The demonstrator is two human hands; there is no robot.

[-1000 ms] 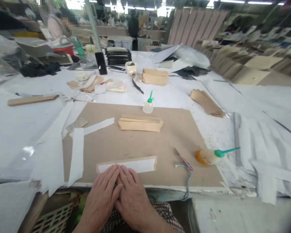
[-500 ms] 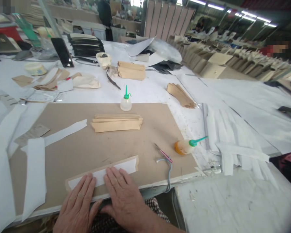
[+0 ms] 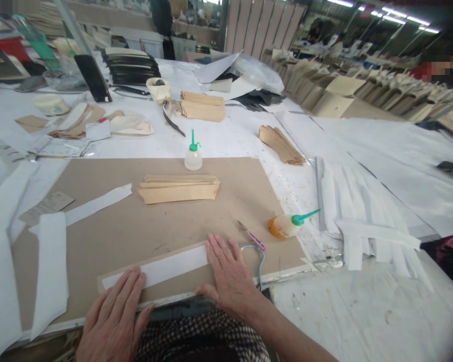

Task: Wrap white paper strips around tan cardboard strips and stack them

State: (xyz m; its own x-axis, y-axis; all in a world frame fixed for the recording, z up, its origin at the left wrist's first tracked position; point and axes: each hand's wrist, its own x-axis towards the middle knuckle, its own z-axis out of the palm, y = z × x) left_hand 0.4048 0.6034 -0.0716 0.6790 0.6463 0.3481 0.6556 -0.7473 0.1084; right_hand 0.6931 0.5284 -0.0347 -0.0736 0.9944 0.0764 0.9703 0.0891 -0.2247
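Your left hand [image 3: 111, 314] lies flat near the left end of the white strip [image 3: 175, 265], your right hand [image 3: 232, 274] over its right end. The fingers [image 3: 121, 291] of both are extended, grasping nothing. The strip is on the brown board [image 3: 189, 223], close to your body.

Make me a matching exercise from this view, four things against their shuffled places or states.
1. Bare left hand
2. Bare right hand
3. Squat translucent plastic bottle
4. Amber-filled plastic bottle

A. Green spout pointing right, near pink-handled tool
B. On the long white strip's left part
C. Upright behind stacked tan strips
D. At that strip's right end

Pairs: 1-B, 2-D, 3-C, 4-A
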